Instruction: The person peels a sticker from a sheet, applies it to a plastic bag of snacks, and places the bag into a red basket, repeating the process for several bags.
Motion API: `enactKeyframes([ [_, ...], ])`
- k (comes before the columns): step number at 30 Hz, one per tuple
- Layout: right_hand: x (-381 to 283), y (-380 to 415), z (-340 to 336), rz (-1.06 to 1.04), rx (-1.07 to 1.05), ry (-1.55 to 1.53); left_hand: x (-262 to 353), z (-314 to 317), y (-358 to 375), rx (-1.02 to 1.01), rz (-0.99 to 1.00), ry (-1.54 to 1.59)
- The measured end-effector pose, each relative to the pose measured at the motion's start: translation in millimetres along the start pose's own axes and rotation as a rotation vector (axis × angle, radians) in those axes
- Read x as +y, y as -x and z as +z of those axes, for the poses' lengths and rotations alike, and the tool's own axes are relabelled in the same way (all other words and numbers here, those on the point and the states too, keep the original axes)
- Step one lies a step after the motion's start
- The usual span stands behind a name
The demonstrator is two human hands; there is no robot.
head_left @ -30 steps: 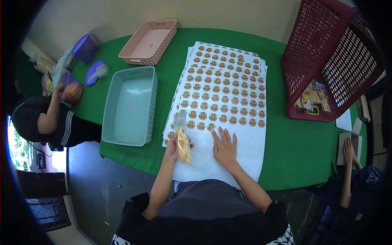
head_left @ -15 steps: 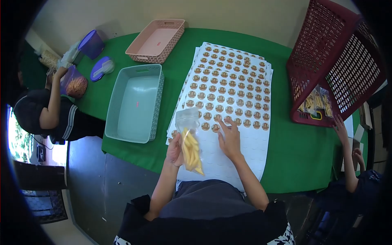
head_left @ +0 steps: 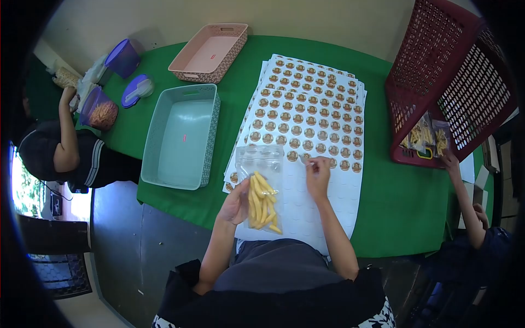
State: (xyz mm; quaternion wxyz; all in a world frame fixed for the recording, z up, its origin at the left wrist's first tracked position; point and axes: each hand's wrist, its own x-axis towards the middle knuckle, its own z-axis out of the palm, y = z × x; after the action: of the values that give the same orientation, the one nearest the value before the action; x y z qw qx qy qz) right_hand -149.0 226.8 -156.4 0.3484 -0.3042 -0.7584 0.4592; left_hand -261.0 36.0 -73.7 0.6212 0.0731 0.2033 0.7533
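Note:
My left hand (head_left: 235,202) grips a clear zip bag (head_left: 261,191) by its left edge. Yellow finger-shaped snack sticks (head_left: 263,202) lie in the lower part of that bag, and its zip end points away from me. Beneath both hands is a stack of label sheets (head_left: 306,202) printed with rows of round brown stickers. At the lower rows, my right hand (head_left: 318,177) is closed in a pinch on a small round sticker (head_left: 304,159), its pale side showing. The nearest part of the top sheet is bare white backing with round cut marks.
A mint basket (head_left: 183,136) and a pink basket (head_left: 210,52) stand on the left of the green table. At right, a maroon crate (head_left: 418,82) holds filled bags (head_left: 424,134), with a co-worker's hand (head_left: 449,163) there. Another person works by a purple tub (head_left: 98,109).
My right hand has gone from spread fingers to a pinch with a sticker. The bag has turned flatter towards me. The right co-worker's hand has moved onto a bag; the left person's hand has moved farther back.

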Motion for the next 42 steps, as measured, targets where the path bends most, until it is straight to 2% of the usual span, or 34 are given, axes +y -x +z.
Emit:
enactKeyframes([
  [2, 8.3, -3.5, -7.7, 0.184, 0.216, -0.235, -1.1, 6.6, 1.7, 0.050, -0.002, -0.051],
  [3, 4.2, -3.9, -14.6, 0.184, 0.214, -0.234, -1.4, 11.0, 2.1, 0.097, -0.004, -0.104],
  [5, -23.0, -3.5, -33.4, 0.448, 0.224, -0.436, -1.5, 18.9, 1.2, 0.105, -0.012, -0.216],
  [7, -56.6, 0.7, -49.6, 0.464, 0.245, -0.543, -3.5, 31.4, 0.6, 0.116, -0.023, -0.324],
  [10, -110.3, 12.7, -69.0, 0.394, 0.265, -0.664, -8.6, 60.7, 0.4, 0.223, -0.030, -0.476],
  [12, -138.4, 28.4, -77.8, 0.097, 0.181, -0.602, -10.5, 83.8, 1.2, 0.215, -0.011, -0.477],
  [14, -160.8, 45.6, -84.5, -0.149, 0.096, -0.410, -14.8, 93.9, 2.2, 0.200, 0.022, -0.457],
  [15, -167.9, 49.8, -89.0, -0.319, 0.048, -0.174, -16.0, 98.6, 3.3, 0.199, 0.019, -0.458],
  [17, -186.2, 56.0, -93.6, -0.449, -0.069, -0.076, -16.8, 108.4, 6.9, 0.234, 0.018, -0.397],
  [24, -188.7, 66.1, -95.5, -0.513, -0.204, -0.123, -16.6, 112.6, 20.2, 0.126, -0.008, -0.409],
  [26, -189.7, 65.7, -96.0, -0.521, -0.263, -0.105, -17.7, 117.1, 21.6, 0.095, 0.024, -0.506],
  [42, -192.3, 63.5, -94.1, -0.559, -0.247, -0.080, -20.7, 116.4, 24.2, 0.104, 0.016, -0.559],
])
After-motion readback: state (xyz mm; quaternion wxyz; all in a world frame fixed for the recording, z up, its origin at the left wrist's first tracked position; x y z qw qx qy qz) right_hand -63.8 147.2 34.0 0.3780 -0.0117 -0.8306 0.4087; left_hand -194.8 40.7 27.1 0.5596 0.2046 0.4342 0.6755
